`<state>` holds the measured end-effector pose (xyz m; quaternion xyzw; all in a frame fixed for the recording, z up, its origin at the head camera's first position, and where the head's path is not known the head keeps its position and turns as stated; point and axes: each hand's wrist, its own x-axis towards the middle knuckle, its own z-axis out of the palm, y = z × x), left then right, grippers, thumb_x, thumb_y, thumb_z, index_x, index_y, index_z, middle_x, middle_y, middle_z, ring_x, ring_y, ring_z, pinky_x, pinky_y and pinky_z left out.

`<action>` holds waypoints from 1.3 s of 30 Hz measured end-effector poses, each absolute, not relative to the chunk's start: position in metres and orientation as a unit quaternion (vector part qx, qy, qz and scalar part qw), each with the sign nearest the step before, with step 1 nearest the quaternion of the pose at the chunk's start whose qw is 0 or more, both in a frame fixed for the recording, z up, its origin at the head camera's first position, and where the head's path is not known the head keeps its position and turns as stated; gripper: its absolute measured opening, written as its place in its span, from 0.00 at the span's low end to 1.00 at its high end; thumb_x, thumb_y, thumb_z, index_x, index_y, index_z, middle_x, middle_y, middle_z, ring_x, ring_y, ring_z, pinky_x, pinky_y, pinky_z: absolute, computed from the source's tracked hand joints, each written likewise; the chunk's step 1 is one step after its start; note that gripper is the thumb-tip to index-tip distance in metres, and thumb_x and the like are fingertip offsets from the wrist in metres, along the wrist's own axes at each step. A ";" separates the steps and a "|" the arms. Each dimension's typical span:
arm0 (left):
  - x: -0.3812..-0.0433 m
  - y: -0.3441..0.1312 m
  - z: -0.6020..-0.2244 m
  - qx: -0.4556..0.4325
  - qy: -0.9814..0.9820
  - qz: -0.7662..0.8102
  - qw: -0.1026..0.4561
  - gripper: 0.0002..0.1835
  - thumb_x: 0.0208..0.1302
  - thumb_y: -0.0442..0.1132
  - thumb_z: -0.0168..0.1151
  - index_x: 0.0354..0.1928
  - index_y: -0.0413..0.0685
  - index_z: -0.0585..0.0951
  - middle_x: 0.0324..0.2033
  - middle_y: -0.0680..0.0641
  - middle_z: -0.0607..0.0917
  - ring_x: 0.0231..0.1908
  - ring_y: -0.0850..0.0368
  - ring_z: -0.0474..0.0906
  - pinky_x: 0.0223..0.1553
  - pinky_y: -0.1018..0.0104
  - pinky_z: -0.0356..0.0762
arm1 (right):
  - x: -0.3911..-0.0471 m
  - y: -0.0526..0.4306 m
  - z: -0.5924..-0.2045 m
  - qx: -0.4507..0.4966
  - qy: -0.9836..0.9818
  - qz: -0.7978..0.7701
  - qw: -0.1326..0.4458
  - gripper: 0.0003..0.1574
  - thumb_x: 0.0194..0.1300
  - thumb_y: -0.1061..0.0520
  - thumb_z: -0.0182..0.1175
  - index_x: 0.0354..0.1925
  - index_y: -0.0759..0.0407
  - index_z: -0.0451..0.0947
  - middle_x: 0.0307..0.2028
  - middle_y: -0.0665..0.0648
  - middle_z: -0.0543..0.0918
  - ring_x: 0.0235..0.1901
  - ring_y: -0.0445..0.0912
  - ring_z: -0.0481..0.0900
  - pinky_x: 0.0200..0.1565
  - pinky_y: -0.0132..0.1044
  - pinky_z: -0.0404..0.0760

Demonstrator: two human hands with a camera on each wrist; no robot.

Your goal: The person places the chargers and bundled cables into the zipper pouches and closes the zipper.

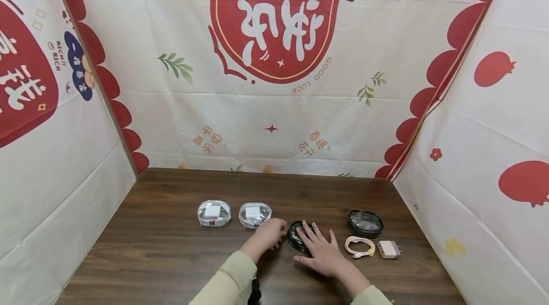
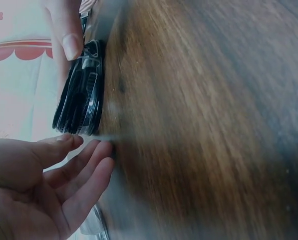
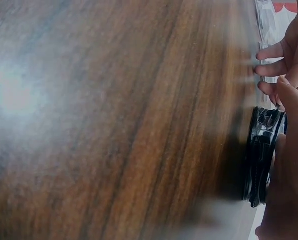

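My right hand (image 1: pixel 320 253) lies over a small black zip case (image 1: pixel 296 237) with a clear top, its fingers spread and nearly straight on it. At the case's left end, the thumb and index fingertips of my left hand (image 1: pixel 269 234) come together in a pinch at the zipper pull; the fingertips mostly hide the pull. The left wrist view shows the case (image 2: pixel 81 95) from its side, with zipper teeth along it and my left hand (image 2: pixel 44 185) at its near end. In the right wrist view the case (image 3: pixel 261 155) sits under my right hand.
Two clear cases (image 1: pixel 214 222) (image 1: pixel 255 221) with white charger plugs inside stand left of my hands. To the right are another black case (image 1: pixel 364 223), a coiled pale cable (image 1: pixel 359 246) and a pale charger plug (image 1: pixel 388 249). Printed cloth walls (image 1: pixel 274 109) border the wooden table (image 1: pixel 171 267).
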<state>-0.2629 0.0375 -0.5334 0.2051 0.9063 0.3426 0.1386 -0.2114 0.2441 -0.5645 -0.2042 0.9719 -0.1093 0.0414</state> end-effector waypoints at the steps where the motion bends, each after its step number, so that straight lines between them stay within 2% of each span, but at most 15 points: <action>1: -0.263 0.037 -0.533 0.205 0.905 0.344 0.142 0.10 0.70 0.31 0.55 0.28 0.44 0.77 0.18 0.46 0.76 0.14 0.55 0.74 0.13 0.65 0.72 | -0.212 0.244 -0.564 -0.205 0.972 -0.111 0.043 0.51 0.64 0.23 0.47 0.76 0.44 0.52 0.76 0.54 0.47 0.73 0.58 0.45 0.60 0.75 0.40; 5: -0.263 0.036 -0.532 0.203 0.901 0.348 0.160 0.10 0.71 0.32 0.53 0.29 0.43 0.77 0.21 0.45 0.77 0.16 0.53 0.75 0.14 0.63 0.73 | -0.212 0.244 -0.561 -0.209 0.969 -0.120 0.051 0.51 0.64 0.24 0.48 0.76 0.45 0.51 0.76 0.55 0.47 0.73 0.60 0.46 0.59 0.76 0.41; 15: -0.259 0.035 -0.532 0.203 0.882 0.385 0.183 0.09 0.69 0.30 0.55 0.29 0.40 0.77 0.20 0.45 0.78 0.16 0.51 0.78 0.16 0.60 0.77 | -0.213 0.244 -0.562 -0.199 0.972 -0.116 0.056 0.52 0.63 0.22 0.47 0.76 0.44 0.52 0.76 0.53 0.46 0.73 0.57 0.45 0.60 0.75 0.42; 28: -0.247 0.038 -0.531 0.202 0.865 0.413 0.202 0.10 0.66 0.26 0.56 0.26 0.39 0.75 0.21 0.43 0.79 0.17 0.51 0.79 0.16 0.61 0.78 | -0.210 0.243 -0.559 -0.215 0.966 -0.134 0.051 0.51 0.65 0.26 0.49 0.76 0.46 0.50 0.76 0.58 0.47 0.72 0.62 0.47 0.58 0.77 0.42; 33: -0.244 0.039 -0.535 0.186 0.852 0.443 0.207 0.10 0.67 0.26 0.56 0.26 0.38 0.75 0.21 0.41 0.79 0.17 0.50 0.79 0.16 0.60 0.78 | -0.209 0.243 -0.559 -0.217 0.966 -0.132 0.044 0.51 0.65 0.26 0.49 0.76 0.47 0.52 0.76 0.58 0.48 0.72 0.62 0.48 0.58 0.77 0.42; 39: -0.244 0.041 -0.540 0.162 0.861 0.442 0.191 0.11 0.68 0.25 0.53 0.26 0.40 0.75 0.19 0.44 0.78 0.16 0.53 0.78 0.15 0.62 0.77 | -0.211 0.244 -0.554 -0.214 0.967 -0.133 0.047 0.49 0.65 0.26 0.51 0.75 0.47 0.56 0.75 0.57 0.52 0.72 0.61 0.50 0.59 0.76 0.38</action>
